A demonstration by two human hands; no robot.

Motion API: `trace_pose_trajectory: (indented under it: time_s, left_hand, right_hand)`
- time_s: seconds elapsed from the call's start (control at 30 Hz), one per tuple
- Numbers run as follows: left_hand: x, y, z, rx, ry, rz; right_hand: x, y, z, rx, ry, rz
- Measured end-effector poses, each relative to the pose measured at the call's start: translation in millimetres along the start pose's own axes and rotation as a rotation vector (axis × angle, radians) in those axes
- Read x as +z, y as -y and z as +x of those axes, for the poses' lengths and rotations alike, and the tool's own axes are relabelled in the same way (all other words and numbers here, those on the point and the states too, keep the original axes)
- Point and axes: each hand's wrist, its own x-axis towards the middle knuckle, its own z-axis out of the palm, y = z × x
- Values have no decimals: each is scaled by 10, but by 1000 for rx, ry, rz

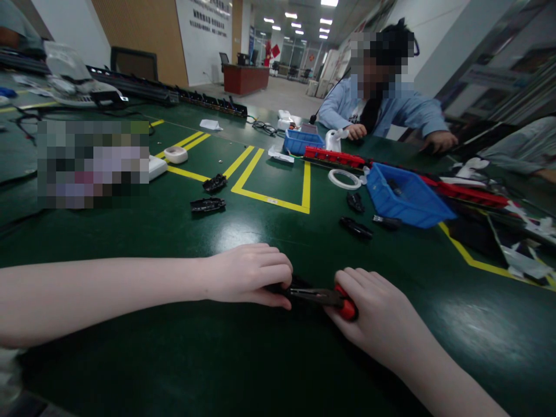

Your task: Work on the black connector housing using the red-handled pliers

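Right hand [373,307]: grip closed round the red handles of one pair of pliers [319,296], jaws toward left hand [256,273]. Left grip pinches one black part [274,288], at the plier tips. Both over green desk [174,347]. Two blue bins [403,194] beyond.

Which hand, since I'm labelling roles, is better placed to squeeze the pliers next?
Probably the right: the right hand is already wrapped around the red-handled needle-nose pliers, while the left hand pinches a black part near their tips.
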Motion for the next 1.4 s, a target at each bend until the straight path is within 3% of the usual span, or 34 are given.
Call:
trace_pose_trajectory:
  time_s: [1.4]
  left_hand:
    - [6, -6, 0, 1, 6, 4]
  right_hand:
    - [-10, 52, 11, 25, 59, 43]
